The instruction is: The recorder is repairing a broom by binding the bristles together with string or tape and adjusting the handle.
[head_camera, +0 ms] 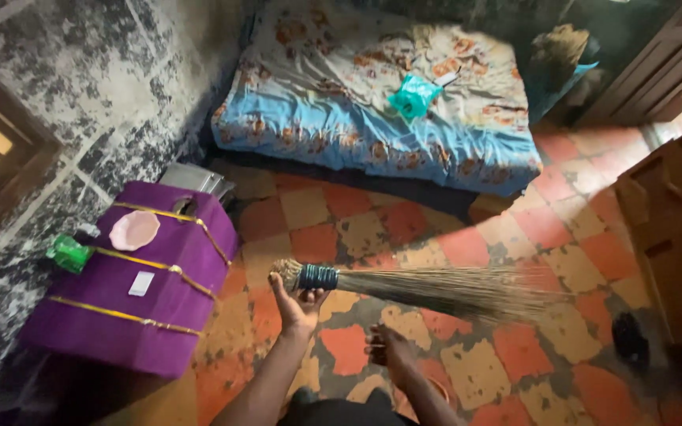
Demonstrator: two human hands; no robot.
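Head view: your left hand (297,304) cups the grass broom (428,288) at its bound end, bristles trailing right; your right hand (388,347) hangs loosely curled, empty. Close your fingers firmly around the binding.

Both forearms bare to the frame edge, no sleeves, watch, rings or gloves seen on left hand (297,304) or right hand (388,349); dark garment at bottom edge.
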